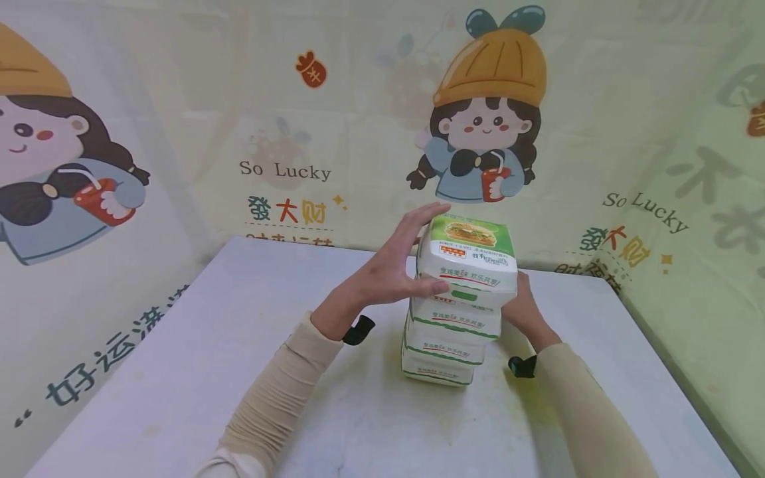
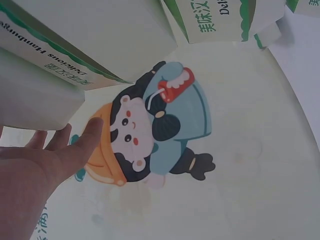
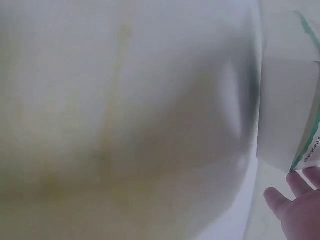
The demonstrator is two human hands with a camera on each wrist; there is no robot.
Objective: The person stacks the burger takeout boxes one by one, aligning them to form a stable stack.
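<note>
Several white cardboard burger boxes (image 1: 457, 318) with green wavy edging stand in a leaning stack on the table. The topmost burger box (image 1: 469, 273) has a green lid with a hamburger picture. My left hand (image 1: 385, 269) holds this box from its left, thumb across the front and fingers toward the back. The left wrist view shows the fingers of the left hand (image 2: 55, 160) by the box's printed side. On the stack's right, my right hand (image 1: 522, 309) is partly hidden behind the boxes. In the right wrist view its extended fingertips (image 3: 299, 184) touch a box's lower edge.
The stack stands on a white table (image 1: 197, 378). A patterned cloth (image 1: 370, 133) with cartoon figures and lettering hangs around its back and sides. A black wrist mount (image 1: 358, 330) shows below the left wrist, another black mount (image 1: 522, 366) below the right.
</note>
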